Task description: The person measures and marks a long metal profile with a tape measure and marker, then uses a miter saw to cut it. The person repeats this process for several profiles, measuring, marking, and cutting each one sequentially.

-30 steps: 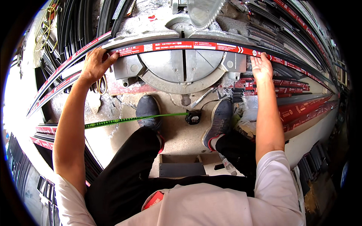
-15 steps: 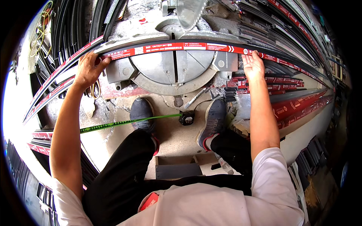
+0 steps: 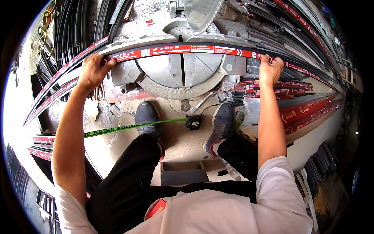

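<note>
A long dark profile strip with red printed film lies across the grey metal base of a mitre saw, along its fence. The toothed round saw blade is raised behind the strip. My left hand is closed on the strip left of the saw base, its thumb along the near face. Past the right end of the base, my right hand grips the same strip with curled fingers, palm side partly hidden.
A tape measure lies between my shoes, its green blade drawn out leftward. More red-filmed profiles lie at right, and black profiles stand at the back left. A marker lies below the saw.
My right hand has turned over from an open, upturned palm and moved slightly right, its fingers now curled on the strip. My left hand stays on the strip.
</note>
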Motion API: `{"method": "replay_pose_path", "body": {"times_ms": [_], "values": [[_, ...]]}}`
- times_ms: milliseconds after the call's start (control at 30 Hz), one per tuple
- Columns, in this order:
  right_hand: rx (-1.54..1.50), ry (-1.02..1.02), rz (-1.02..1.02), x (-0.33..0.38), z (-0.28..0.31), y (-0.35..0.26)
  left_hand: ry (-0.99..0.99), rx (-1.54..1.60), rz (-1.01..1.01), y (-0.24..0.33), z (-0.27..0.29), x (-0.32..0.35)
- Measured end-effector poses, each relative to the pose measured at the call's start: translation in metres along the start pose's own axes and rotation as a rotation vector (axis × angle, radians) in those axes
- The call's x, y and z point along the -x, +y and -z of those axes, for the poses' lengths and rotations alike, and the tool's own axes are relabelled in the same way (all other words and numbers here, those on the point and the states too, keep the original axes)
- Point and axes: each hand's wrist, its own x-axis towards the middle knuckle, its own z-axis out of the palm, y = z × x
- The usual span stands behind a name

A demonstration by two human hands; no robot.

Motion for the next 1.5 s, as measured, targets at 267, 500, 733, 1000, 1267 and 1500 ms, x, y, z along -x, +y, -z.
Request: {"method": "replay_pose_path", "body": {"times_ms": [267, 500, 733, 1000, 1267, 1500], "values": [[0.151, -0.485, 0.825, 0.015, 0.019, -0.051, 0.037, 0.025, -0.022, 0.002, -0.001, 0.002], [0.101, -0.4, 0.947, 0.009, 0.005, -0.038, 0.02, -0.005, -0.009, 0.006, 0.003, 0.001], [0.125, -0.349, 0.985, 0.011, 0.001, -0.035, 0.0, 0.046, 0.022, 0.005, 0.003, 0.003], [0.145, -0.395, 0.931, 0.011, 0.004, -0.037, -0.021, 0.031, 0.024, 0.001, 0.0, 0.002], [0.184, -0.463, 0.905, 0.002, 0.039, -0.076, 0.018, 0.006, -0.006, -0.005, -0.002, 0.002], [0.07, -0.441, 0.945, -0.018, 0.055, -0.105, 0.04, 0.049, 0.002, -0.003, -0.001, 0.001]]}}
